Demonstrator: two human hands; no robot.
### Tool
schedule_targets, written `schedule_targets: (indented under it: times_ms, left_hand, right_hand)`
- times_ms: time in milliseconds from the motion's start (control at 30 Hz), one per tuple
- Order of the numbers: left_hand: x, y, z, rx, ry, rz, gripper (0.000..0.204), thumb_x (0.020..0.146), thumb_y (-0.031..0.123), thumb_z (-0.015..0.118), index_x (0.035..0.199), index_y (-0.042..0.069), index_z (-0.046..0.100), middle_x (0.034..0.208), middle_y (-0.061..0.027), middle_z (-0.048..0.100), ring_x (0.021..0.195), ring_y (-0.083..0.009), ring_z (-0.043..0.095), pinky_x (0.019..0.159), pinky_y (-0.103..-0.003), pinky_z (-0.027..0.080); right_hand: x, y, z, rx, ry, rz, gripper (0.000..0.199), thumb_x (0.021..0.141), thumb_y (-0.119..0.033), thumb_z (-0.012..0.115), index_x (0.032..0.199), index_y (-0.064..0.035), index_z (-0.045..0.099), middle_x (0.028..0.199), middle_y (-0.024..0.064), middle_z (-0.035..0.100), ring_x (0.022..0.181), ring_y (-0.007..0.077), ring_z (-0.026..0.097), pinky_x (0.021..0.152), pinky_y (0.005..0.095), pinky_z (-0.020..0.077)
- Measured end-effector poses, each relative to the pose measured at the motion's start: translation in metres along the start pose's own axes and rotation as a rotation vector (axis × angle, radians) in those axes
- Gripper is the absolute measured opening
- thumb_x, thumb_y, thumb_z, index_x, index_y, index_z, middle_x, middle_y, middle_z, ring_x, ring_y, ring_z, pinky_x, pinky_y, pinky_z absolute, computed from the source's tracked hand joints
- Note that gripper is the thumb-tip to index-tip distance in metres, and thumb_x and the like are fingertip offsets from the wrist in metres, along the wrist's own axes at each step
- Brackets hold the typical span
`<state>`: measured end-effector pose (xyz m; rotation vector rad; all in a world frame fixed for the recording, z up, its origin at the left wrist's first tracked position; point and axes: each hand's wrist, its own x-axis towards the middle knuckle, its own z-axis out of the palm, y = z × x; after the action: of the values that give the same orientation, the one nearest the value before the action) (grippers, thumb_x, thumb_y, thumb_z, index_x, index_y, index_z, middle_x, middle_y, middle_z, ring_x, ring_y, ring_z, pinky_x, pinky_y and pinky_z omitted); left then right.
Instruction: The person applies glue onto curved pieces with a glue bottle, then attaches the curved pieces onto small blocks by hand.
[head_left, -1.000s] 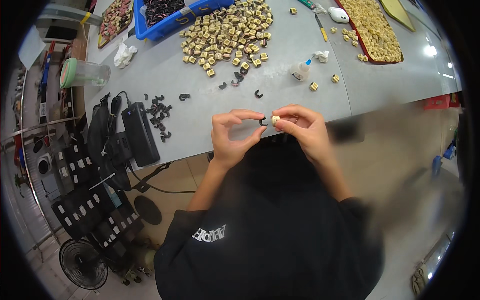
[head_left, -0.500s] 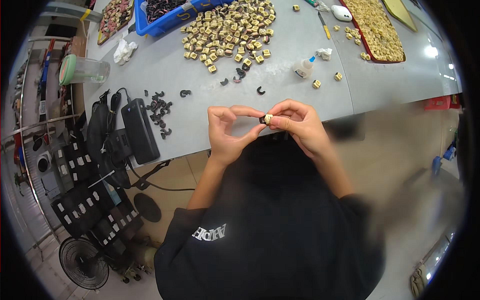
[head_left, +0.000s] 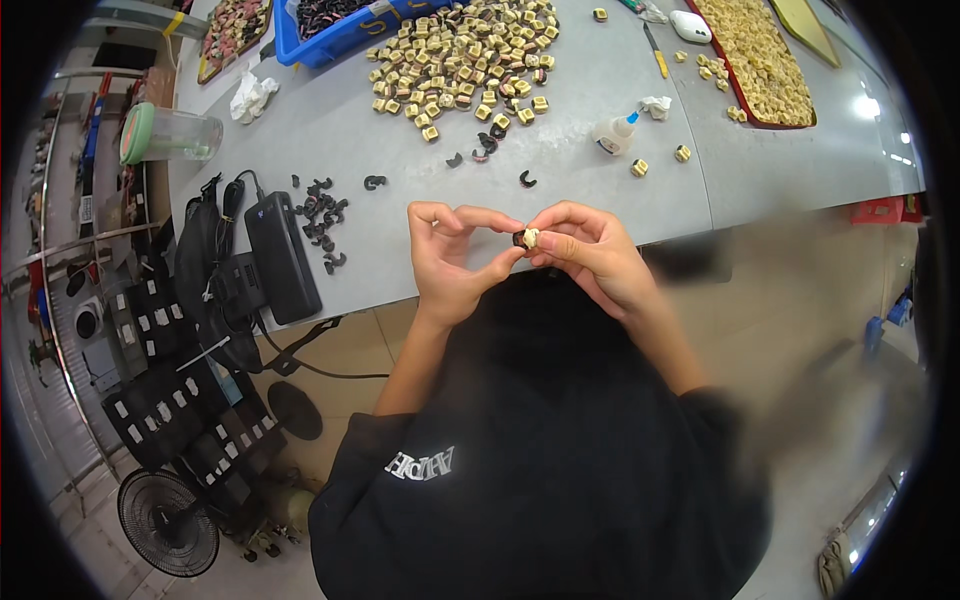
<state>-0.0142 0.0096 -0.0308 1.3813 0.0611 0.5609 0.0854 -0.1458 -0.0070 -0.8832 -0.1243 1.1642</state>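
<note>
Just off the table's front edge, my left hand [head_left: 447,262] pinches a small dark curved piece [head_left: 518,239] between thumb and forefinger. My right hand [head_left: 598,258] grips a small cream-coloured block [head_left: 531,238] by its side. The two parts touch between my fingertips; how far they fit together is hidden by the fingers. Beyond my hands lies one loose black C-shaped piece [head_left: 528,180]. A white bottle with a blue tip [head_left: 614,134] stands to the right, with two cream-and-dark blocks near it.
A large heap of cream-and-dark blocks [head_left: 460,60] covers the back middle, beside a blue bin [head_left: 325,45] of dark pieces. Black curved pieces [head_left: 318,215] and a black device [head_left: 283,257] lie left. A red-edged tray [head_left: 740,95] of cream blocks and a yellow-handled knife [head_left: 657,52] are right.
Both hands have shifted slightly left together, still holding the joined parts. The cream block appears turned a little between the fingers. The whole view has moved slightly.
</note>
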Motion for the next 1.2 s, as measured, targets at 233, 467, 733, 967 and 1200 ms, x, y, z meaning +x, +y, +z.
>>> schedule_targets:
  times_ms: [233, 467, 733, 967, 1200]
  left_hand:
    - [0.001, -0.005, -0.004, 0.048, -0.018, 0.047, 0.054, 0.074, -0.002, 0.075, 0.096, 0.012, 0.028, 0.088, -0.0160, 0.066, 0.095, -0.0276, 0.060, 0.089, -0.040, 0.044]
    - [0.000, -0.004, -0.003, 0.079, -0.030, 0.055, 0.053, 0.074, 0.003, 0.077, 0.093, 0.012, 0.028, 0.087, -0.0144, 0.068, 0.098, -0.0276, 0.058, 0.089, -0.040, 0.043]
    - [0.001, -0.005, -0.004, 0.095, -0.036, 0.087, 0.053, 0.074, 0.004, 0.078, 0.096, 0.011, 0.031, 0.087, -0.0132, 0.068, 0.099, -0.0269, 0.057, 0.090, -0.040, 0.041]
    - [0.001, -0.004, -0.005, 0.142, -0.084, 0.172, 0.057, 0.069, -0.001, 0.078, 0.108, 0.010, 0.036, 0.089, -0.0119, 0.064, 0.101, -0.0268, 0.055, 0.090, -0.040, 0.040]
    - [0.003, -0.003, -0.003, 0.176, -0.079, 0.194, 0.058, 0.063, -0.007, 0.069, 0.107, 0.010, 0.035, 0.086, -0.0105, 0.060, 0.097, -0.0253, 0.054, 0.091, -0.042, 0.040]
  right_hand:
    - [0.004, 0.003, 0.001, 0.121, -0.068, 0.028, 0.013, 0.088, -0.009, 0.061, 0.098, -0.0002, 0.057, 0.101, 0.0106, 0.062, 0.093, 0.0182, 0.060, 0.087, 0.0316, 0.0478]
    - [0.008, 0.011, -0.002, 0.240, -0.053, 0.020, 0.043, 0.080, -0.003, 0.067, 0.114, -0.0019, 0.040, 0.097, 0.0165, 0.062, 0.097, 0.0231, 0.060, 0.091, 0.0364, 0.0442]
    - [0.010, 0.010, 0.004, 0.225, -0.027, 0.000, 0.048, 0.077, 0.000, 0.068, 0.111, -0.0023, 0.036, 0.087, 0.0137, 0.060, 0.094, 0.0236, 0.061, 0.090, 0.0363, 0.0439]
    - [0.009, 0.010, 0.006, 0.224, -0.011, 0.002, 0.046, 0.077, 0.001, 0.068, 0.108, -0.0032, 0.035, 0.084, 0.0116, 0.058, 0.092, 0.0228, 0.061, 0.085, 0.0334, 0.0442]
    - [0.009, 0.010, 0.006, 0.200, -0.043, 0.025, 0.041, 0.079, 0.000, 0.066, 0.106, -0.0046, 0.035, 0.087, 0.0126, 0.058, 0.094, 0.0229, 0.061, 0.086, 0.0344, 0.0447]
